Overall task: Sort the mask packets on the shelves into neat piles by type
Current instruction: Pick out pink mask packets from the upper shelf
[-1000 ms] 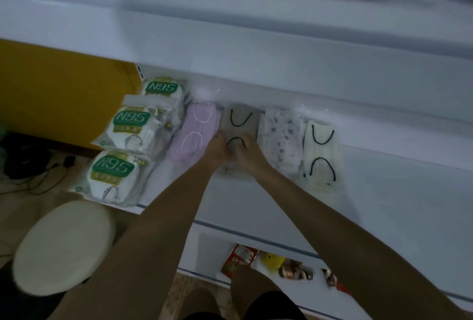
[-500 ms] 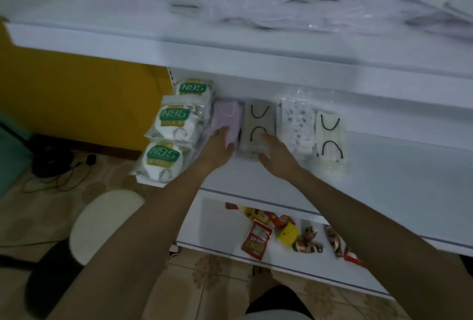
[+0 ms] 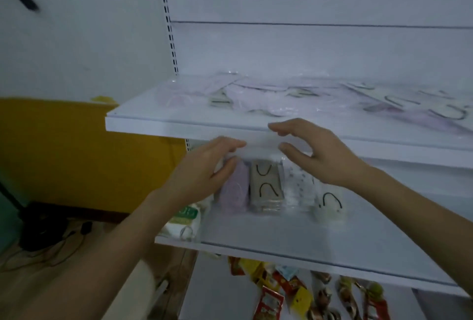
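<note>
White shelving (image 3: 307,51) fills most of the view, with a yellow wall (image 3: 76,153) to its left and dark cables (image 3: 51,240) on the floor below that wall.

On the upper shelf (image 3: 179,125), a loose jumble of mask packets (image 3: 256,102) lies spread from near the left end across to the right edge of view, purple ones and ones with black loops overlapping.

The middle shelf (image 3: 332,238) carries the sorted piles in a row near its left end. The lower shelf (image 3: 194,294) holds scattered snack packets (image 3: 294,291).

Both hands hover in front of the upper shelf's front edge, holding nothing. The left hand (image 3: 204,166) has its fingers loosely extended toward the right. The right hand (image 3: 314,151) has its fingers loosely spread, pointing left.

From left to right, the piles are:
- an N95 packet (image 3: 184,220) at the shelf's left edge, partly hidden by the left wrist
- a purple pile (image 3: 234,189)
- a grey pile (image 3: 266,184) with black ear loops
- a patterned white pile (image 3: 298,186)
- a cream pile (image 3: 330,204) with black loops, partly behind the right wrist

Whether the left thumb touches the purple pile cannot be told.
</note>
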`<state>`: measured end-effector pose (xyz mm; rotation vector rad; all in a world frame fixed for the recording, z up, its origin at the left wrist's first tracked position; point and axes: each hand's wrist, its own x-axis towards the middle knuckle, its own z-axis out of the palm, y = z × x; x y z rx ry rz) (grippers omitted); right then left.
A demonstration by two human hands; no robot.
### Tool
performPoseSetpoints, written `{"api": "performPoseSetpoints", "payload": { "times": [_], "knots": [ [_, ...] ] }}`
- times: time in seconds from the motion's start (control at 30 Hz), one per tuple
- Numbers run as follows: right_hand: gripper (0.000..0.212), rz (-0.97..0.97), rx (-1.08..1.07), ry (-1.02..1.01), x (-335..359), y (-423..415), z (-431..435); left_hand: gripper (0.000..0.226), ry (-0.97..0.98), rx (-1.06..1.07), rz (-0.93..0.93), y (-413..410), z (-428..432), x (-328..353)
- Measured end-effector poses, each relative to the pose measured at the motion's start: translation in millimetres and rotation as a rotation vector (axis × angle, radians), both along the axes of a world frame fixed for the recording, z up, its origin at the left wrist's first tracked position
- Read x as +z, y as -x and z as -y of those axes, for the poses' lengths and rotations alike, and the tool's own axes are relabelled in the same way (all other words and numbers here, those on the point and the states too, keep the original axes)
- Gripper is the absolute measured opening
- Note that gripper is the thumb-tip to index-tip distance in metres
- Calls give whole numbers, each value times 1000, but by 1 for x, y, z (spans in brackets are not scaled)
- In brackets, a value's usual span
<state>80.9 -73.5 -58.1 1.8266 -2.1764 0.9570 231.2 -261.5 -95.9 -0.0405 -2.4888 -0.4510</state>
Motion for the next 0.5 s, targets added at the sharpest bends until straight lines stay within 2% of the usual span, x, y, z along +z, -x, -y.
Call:
{"api": "performPoseSetpoints", "payload": {
  "times": [0.07,0.13,0.33,0.5],
  "knots": [
    [40,-47,-49,38,16,21,-1,40,15,-22,-105,18,7,20],
    [30,-32,-96,44,22,46,0,41,9,1,-120,41,21,34],
    [19,101,-193,-57,41,106,47,43,-19,279,260,106,79,53],
    [24,192,-260,-129,62,123,141,40,-67,506,226,109,139,61]
  ]
}}
